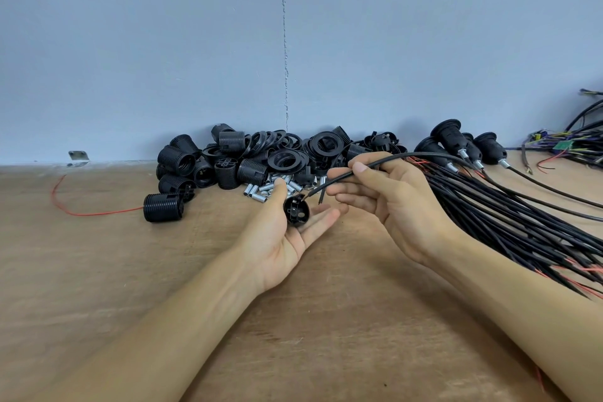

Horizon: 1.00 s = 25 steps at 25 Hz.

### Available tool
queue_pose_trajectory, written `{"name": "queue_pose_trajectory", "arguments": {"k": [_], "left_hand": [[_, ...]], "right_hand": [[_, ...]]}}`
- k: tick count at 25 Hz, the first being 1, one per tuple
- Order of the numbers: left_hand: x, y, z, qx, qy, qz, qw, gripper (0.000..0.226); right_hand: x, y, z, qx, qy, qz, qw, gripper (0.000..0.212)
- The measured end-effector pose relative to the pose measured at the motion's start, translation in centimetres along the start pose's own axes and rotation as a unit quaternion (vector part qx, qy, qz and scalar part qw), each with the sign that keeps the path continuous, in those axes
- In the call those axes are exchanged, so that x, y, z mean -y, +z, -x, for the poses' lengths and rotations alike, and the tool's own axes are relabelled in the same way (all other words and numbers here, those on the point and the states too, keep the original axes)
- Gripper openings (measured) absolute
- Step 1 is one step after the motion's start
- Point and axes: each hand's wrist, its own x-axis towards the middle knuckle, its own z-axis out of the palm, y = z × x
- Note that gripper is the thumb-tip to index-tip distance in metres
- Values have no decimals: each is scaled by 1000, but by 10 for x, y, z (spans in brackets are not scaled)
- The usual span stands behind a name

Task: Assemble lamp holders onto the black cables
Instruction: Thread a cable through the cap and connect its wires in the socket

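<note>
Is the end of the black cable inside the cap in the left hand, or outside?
Outside: the black cable, pinched by the right hand, ends just beside the cap in the left hand.

Holds the bare left forearm stretched in from the lower left, left hand palm up, fingers nearly straight, thumb bent over a black cap lying on them. Holds the right forearm in from the lower right, right hand raised just beside the left, palm turned toward it, pinching a black cable between thumb and forefinger, other fingers loosely curled.
</note>
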Motion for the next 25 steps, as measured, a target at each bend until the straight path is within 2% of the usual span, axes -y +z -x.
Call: {"name": "queue_pose_trajectory", "arguments": {"k": [5, 8, 25], "left_hand": [[2, -4, -2, 15, 2, -26, 1000, 61], [4, -4, -2, 23, 5, -35, 999, 61], [4, -5, -4, 12, 19, -37, 999, 61]], "right_hand": [[5, 1, 3, 45, -22, 113, 992, 10], [6, 2, 5, 56, -32, 144, 988, 14], [5, 6, 7, 66, -23, 114, 991, 11]]}}
